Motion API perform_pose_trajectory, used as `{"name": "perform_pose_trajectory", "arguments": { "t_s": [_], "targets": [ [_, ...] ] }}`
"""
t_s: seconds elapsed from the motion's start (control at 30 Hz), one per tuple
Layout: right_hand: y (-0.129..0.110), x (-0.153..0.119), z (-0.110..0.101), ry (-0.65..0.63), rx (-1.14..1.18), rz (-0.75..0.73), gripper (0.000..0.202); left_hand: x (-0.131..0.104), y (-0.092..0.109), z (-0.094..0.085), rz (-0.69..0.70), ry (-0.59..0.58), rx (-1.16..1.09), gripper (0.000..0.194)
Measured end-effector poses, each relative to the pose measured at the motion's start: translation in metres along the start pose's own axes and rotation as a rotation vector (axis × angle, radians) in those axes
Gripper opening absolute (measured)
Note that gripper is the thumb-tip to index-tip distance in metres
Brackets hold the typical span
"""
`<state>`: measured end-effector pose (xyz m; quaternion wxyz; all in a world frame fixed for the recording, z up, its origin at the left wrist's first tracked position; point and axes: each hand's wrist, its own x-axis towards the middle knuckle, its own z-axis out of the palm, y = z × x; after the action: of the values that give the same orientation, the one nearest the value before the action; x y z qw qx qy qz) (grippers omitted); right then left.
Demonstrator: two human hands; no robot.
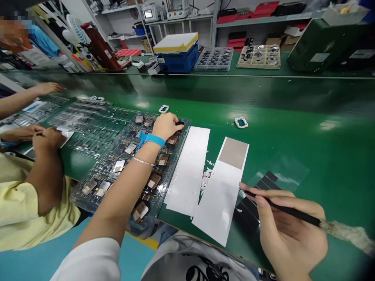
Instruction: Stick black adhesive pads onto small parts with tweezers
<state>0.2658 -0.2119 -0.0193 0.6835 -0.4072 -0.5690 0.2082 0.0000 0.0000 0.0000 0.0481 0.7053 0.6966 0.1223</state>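
Note:
My left hand (166, 127), with a blue strap at its wrist, reaches over the far right corner of a clear tray (172, 171) of small electronic parts. Its fingers are bent around a dark part at that corner. In my right hand (288, 220) is a thin black tool (293, 212), held like a pen, its tip near the right edge of a white sheet (217, 199). That sheet has a grey-beige patch (233, 153) at its far end. Between it and a second white sheet (191, 168) lie small white scraps (206, 177). Black strips (247, 210) lie partly behind my right hand.
Two small white-rimmed pieces (241, 123) (164, 109) rest farther back. More clear trays (96, 136) stand at the left, beside another person's hands (48, 136). A blue box (178, 58), a compartment tray (213, 58) and a green bin (319, 47) line the back ledge.

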Motion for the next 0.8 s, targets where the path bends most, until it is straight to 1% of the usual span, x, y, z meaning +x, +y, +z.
{"name": "perform_pose_trajectory", "arguments": {
  "t_s": [0.07,0.13,0.17,0.23,0.3,0.33,0.37,0.43,0.47,0.5,0.57,0.67,0.73,0.8],
  "targets": [
    [0.0,-0.001,0.0,0.011,-0.003,0.017,0.034,0.002,0.005,-0.003,-0.015,0.012,-0.013,0.013],
    [0.001,0.0,-0.001,0.03,0.001,0.03,0.033,0.003,0.009,-0.011,-0.017,0.022,-0.045,0.013],
    [0.001,0.0,-0.001,0.038,0.006,0.036,0.033,0.002,0.01,-0.016,-0.014,0.022,-0.071,0.017],
    [0.001,0.001,-0.001,0.039,0.016,0.031,0.033,-0.003,0.009,-0.028,-0.004,0.003,-0.142,0.032],
    [0.001,0.003,-0.001,0.031,0.028,0.004,0.034,-0.016,0.008,-0.041,0.018,-0.04,-0.232,0.049],
    [0.0,0.003,-0.001,0.024,0.032,-0.014,0.034,-0.026,0.008,-0.047,0.035,-0.07,-0.307,0.052],
    [0.0,0.004,-0.002,0.012,0.036,-0.027,0.034,-0.039,0.009,-0.052,0.056,-0.111,-0.404,0.049],
    [-0.001,0.004,-0.004,-0.034,0.023,-0.02,0.029,-0.071,0.015,-0.058,0.089,-0.206,-0.704,0.03],
    [-0.003,0.005,-0.005,-0.078,-0.006,-0.003,0.026,-0.09,0.02,-0.059,0.085,-0.243,-0.813,0.019],
    [-0.004,0.005,-0.006,-0.134,-0.048,0.011,0.024,-0.11,0.027,-0.059,0.064,-0.251,-0.883,0.013],
    [-0.009,0.007,-0.007,-0.262,-0.148,0.017,0.025,-0.149,0.042,-0.055,0.032,-0.295,-0.996,0.012],
    [-0.017,0.01,-0.002,-0.398,-0.254,-0.066,0.02,-0.198,0.066,-0.041,-0.002,-0.394,-1.149,0.011],
    [-0.02,0.013,0.003,-0.432,-0.313,-0.153,0.015,-0.218,0.079,-0.031,-0.022,-0.423,-1.214,0.01],
    [-0.02,0.014,0.005,-0.449,-0.387,-0.245,0.012,-0.228,0.087,-0.021,-0.014,-0.422,-1.253,0.012]
  ]
}}
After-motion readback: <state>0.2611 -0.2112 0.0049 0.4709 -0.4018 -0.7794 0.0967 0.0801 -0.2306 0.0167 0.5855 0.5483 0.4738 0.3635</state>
